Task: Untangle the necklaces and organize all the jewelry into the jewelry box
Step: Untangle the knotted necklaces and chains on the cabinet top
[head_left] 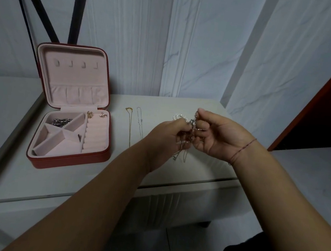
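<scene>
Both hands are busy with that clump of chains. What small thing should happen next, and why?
Probably tease one strand loose from the tangle. The left hand and right hand both pinch the knotted chains above the table, ends dangling, so they are not yet separated. A gold necklace and a silver necklace already lie straight beside the open jewelry box.

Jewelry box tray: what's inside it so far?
A dark silvery heap fills the back compartment of the jewelry box. A gold piece and a silvery piece sit behind the ring rolls. The other compartments look mostly bare, but their walls hide some floor.
</scene>
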Demonstrator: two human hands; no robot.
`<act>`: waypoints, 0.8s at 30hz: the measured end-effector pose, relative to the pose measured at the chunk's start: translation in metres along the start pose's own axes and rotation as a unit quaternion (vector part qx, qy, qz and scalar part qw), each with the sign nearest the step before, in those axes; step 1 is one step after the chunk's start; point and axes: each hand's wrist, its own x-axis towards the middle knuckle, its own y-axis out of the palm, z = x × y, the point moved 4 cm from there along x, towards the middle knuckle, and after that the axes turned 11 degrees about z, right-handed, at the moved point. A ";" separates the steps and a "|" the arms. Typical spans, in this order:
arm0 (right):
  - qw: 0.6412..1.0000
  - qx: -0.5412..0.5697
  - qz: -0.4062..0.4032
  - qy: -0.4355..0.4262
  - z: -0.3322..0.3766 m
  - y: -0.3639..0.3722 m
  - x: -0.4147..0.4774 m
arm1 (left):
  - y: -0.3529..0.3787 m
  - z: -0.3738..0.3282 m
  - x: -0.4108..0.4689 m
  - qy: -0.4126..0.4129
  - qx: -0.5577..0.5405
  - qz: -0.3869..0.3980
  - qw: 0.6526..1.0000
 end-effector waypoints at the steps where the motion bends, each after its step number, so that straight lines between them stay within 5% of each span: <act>1: 1.000 -0.002 0.002 -0.001 0.000 0.000 0.000 | 0.001 -0.001 -0.001 -0.001 -0.002 0.003 1.000; 13: 0.995 -0.060 -0.061 -0.043 0.008 -0.008 -0.005 | -0.008 -0.009 -0.007 0.020 0.208 -0.074 0.975; 24: 0.975 -0.112 -0.144 -0.131 0.020 -0.015 -0.010 | -0.005 -0.016 -0.009 0.082 0.268 -0.146 0.949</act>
